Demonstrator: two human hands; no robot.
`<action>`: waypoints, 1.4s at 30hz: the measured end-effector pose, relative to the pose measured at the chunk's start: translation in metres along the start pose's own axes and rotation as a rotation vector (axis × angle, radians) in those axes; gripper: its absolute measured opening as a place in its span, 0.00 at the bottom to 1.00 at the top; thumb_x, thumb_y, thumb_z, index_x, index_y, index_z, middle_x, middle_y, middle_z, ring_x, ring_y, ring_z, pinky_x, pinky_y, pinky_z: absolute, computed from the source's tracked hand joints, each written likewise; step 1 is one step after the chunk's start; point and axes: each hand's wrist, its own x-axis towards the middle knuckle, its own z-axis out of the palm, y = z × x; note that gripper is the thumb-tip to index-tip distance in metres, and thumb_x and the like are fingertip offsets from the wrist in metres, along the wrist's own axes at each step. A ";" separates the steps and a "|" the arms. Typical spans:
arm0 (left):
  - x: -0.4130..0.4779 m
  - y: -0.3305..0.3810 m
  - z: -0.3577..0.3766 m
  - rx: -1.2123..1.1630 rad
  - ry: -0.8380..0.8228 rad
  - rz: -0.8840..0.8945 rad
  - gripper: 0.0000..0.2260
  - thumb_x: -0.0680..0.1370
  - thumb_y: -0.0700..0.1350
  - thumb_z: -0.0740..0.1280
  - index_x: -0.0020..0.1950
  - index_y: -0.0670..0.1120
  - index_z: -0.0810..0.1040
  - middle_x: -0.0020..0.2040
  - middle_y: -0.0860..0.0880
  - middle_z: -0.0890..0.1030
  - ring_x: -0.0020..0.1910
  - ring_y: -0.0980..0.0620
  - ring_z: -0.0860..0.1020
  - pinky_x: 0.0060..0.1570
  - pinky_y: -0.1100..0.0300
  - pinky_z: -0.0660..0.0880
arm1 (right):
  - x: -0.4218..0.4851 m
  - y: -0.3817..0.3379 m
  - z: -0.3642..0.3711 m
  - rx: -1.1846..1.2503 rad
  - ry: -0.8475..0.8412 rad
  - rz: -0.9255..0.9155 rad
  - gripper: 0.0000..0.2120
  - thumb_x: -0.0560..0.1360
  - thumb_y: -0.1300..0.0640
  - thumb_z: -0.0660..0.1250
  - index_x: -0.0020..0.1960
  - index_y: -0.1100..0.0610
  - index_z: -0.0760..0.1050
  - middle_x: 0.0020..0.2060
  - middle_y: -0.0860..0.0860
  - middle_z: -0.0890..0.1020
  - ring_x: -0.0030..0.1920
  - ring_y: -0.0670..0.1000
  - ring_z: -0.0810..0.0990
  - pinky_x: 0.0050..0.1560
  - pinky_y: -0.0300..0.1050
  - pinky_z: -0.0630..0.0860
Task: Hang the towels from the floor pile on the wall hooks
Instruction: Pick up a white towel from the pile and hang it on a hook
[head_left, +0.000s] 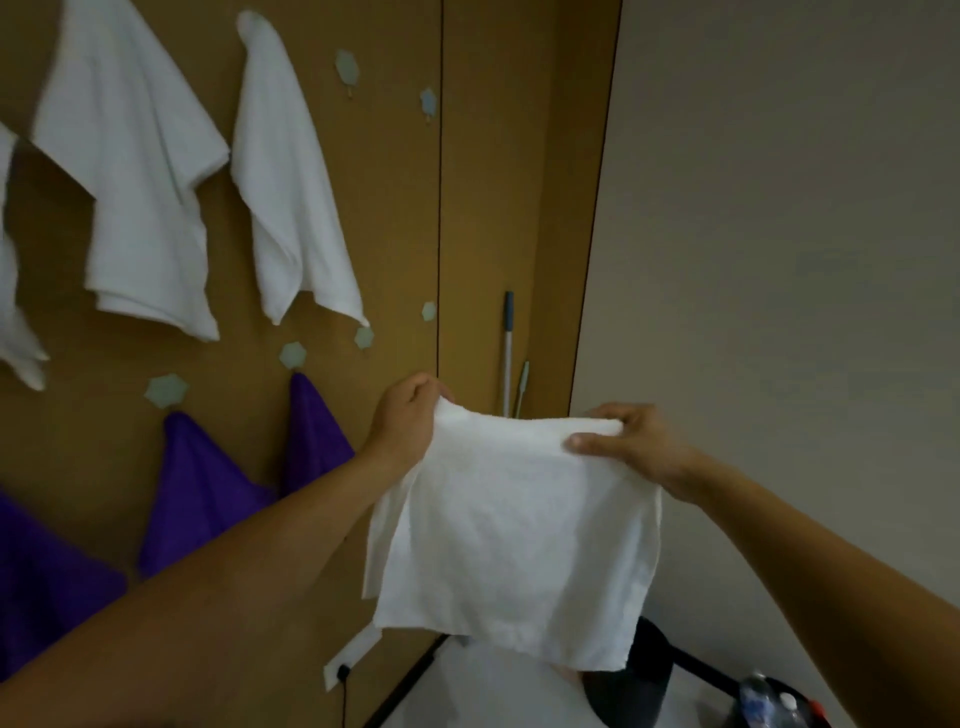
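Both hands are raised in front of a brown wall panel (493, 156), and each is clamped on the top edge of one white towel (514, 545). The left hand (408, 421) grips the towel's upper left corner, with its fingers curled over the cloth and the knuckles toward the panel. The right hand (628, 441) pinches the upper right corner: the thumb lies flat along the near face and the other fingers wrap behind the edge. The hands are held apart, so the top edge runs roughly level between them, sagging slightly at mid-span.

The towel hangs freely below this edge, touching nothing else. It appears doubled (a second layer shows along its left side). Its face is turned toward the camera, and its bottom hem slopes down toward the right. Neither side is plainly the longer, so a long axis cannot be told.

On the panel, white towels (296, 197) hang from the upper hooks and purple towels (202, 483) from the lower ones. Several pale hexagonal hooks (347, 67) remain bare, two of them up and to the left of the hands. A mop handle (508, 353) leans in the corner beyond the held towel. Below the towel, a bottle (756, 701) stands at the lower right.
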 end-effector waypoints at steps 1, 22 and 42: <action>0.005 -0.004 -0.005 0.022 -0.045 -0.005 0.12 0.78 0.44 0.61 0.34 0.48 0.74 0.34 0.54 0.76 0.30 0.64 0.71 0.36 0.63 0.69 | 0.008 -0.004 0.007 -0.020 0.002 -0.011 0.17 0.66 0.45 0.77 0.47 0.56 0.83 0.40 0.50 0.85 0.37 0.48 0.84 0.33 0.37 0.79; 0.190 -0.028 0.018 0.099 0.253 -0.096 0.21 0.80 0.56 0.61 0.68 0.46 0.72 0.63 0.51 0.76 0.62 0.51 0.74 0.63 0.58 0.70 | 0.277 -0.046 0.050 0.173 0.049 -0.445 0.15 0.76 0.45 0.67 0.52 0.56 0.75 0.46 0.50 0.79 0.43 0.47 0.77 0.41 0.42 0.74; 0.386 0.035 -0.024 0.316 0.674 0.182 0.05 0.79 0.56 0.63 0.45 0.58 0.72 0.38 0.64 0.73 0.37 0.65 0.72 0.31 0.74 0.64 | 0.481 -0.203 0.061 0.410 0.177 -0.760 0.17 0.76 0.49 0.67 0.47 0.65 0.72 0.44 0.62 0.80 0.38 0.50 0.72 0.37 0.44 0.68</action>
